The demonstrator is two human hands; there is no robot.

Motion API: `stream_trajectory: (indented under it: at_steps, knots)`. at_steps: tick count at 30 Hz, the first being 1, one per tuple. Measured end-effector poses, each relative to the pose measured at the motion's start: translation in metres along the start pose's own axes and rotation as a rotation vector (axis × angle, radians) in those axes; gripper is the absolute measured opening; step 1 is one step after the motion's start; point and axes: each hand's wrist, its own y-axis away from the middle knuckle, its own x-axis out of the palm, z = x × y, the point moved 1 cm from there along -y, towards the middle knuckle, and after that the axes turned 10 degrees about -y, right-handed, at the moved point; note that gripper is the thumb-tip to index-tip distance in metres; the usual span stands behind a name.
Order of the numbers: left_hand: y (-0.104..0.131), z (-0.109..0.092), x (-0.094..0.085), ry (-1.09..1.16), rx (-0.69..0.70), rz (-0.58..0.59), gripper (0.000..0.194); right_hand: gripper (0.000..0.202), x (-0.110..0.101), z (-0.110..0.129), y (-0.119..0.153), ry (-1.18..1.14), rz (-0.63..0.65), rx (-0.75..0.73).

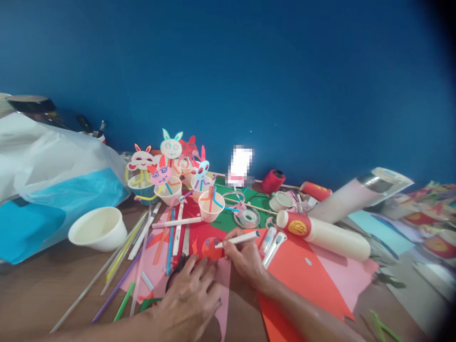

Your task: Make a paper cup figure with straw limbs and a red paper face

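Note:
My right hand [245, 261] is closed around a white marker [242, 238], its tip at a round red paper face [210, 251] with blue drawn eyes. Fingers lying flat and a little apart, my left hand [194, 294] rests at the near edge of that face. Part of a pair of dark-handled scissors [174, 273] shows beside the left hand, mostly covered by it. Pink paper [223, 285] lies beneath. Just ahead, a white paper cup [211, 206] holds bent coloured straws. Behind it stand several cups with paper animal heads, among them a white rabbit face [171, 147].
Loose straws [117, 285] and an empty white bowl [98, 230] lie to the left, near a plastic bag [64, 166]. Tape rolls [246, 217], a glue stick [268, 241], a box cutter [275, 249], orange paper [302, 285] and a long roll [335, 237] are at right.

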Motion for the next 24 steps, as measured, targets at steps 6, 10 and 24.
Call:
stream_trajectory:
  at_steps: [6, 10, 24]
  knots:
    - [-0.0004, 0.0002, 0.0009, 0.002, -0.017, -0.015, 0.017, 0.015, -0.0009, -0.0031, 0.0001, 0.003, 0.008, -0.004]
    - [-0.0004, 0.0008, 0.0007, 0.011, -0.008, -0.022, 0.015, 0.014, -0.0004, -0.0019, 0.0001, 0.006, 0.016, -0.003]
    - [-0.0013, 0.0015, -0.0006, 0.007, 0.005, 0.017, 0.013, 0.011, -0.0011, -0.0047, 0.0009, 0.105, 0.032, -0.052]
